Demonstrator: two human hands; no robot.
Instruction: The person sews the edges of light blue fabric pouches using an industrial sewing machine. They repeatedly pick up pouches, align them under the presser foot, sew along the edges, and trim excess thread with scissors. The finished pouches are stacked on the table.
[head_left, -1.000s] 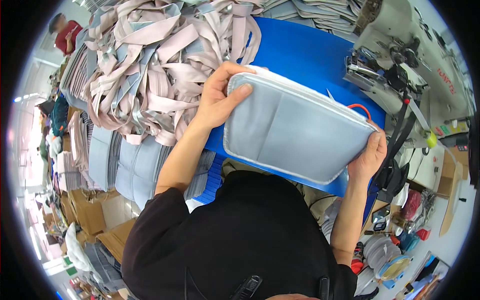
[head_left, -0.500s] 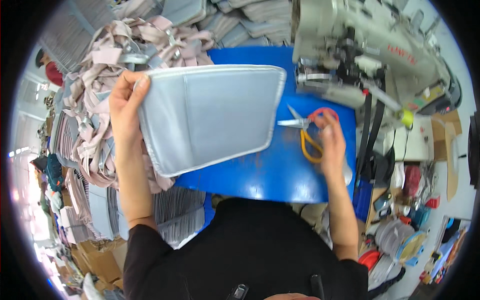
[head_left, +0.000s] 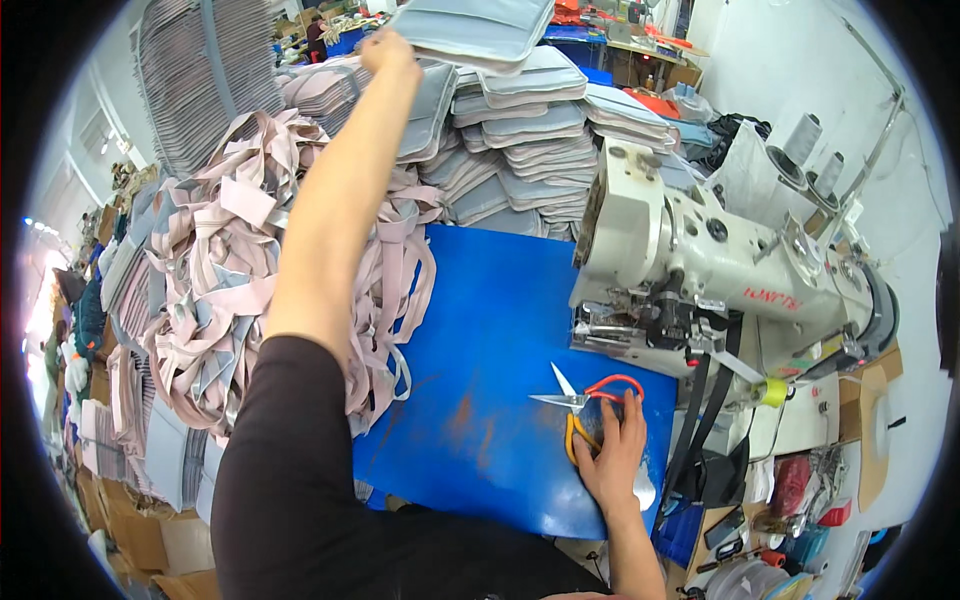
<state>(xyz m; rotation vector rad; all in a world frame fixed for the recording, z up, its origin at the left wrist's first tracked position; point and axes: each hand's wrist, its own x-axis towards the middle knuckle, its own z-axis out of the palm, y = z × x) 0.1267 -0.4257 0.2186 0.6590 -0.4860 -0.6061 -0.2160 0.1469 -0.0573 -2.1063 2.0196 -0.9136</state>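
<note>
My left hand (head_left: 388,52), arm stretched far forward, is closed on the edge of a grey, flat, padded fabric panel (head_left: 475,25) with rounded corners. The panel is over the stacks at the back and partly cut off by the top of the picture. On the blue tabletop (head_left: 480,330) lie scissors (head_left: 577,402) with one red and one yellow handle, blades apart. My right hand (head_left: 615,460) rests on the tabletop with its fingers stretched out; fingertips touch or nearly touch the handles.
Stacks of grey panels (head_left: 540,135) stand behind the table. A tangled heap of pinkish-grey fabric strips (head_left: 225,275) spills over its left side. An industrial sewing machine (head_left: 730,240) stands at the right, with thread cones (head_left: 803,138) behind it.
My left hand has carried the panel from above the table forward to the stacks at the back. My right hand stays by the scissors, its fingers now flatter. The view has tilted up.
</note>
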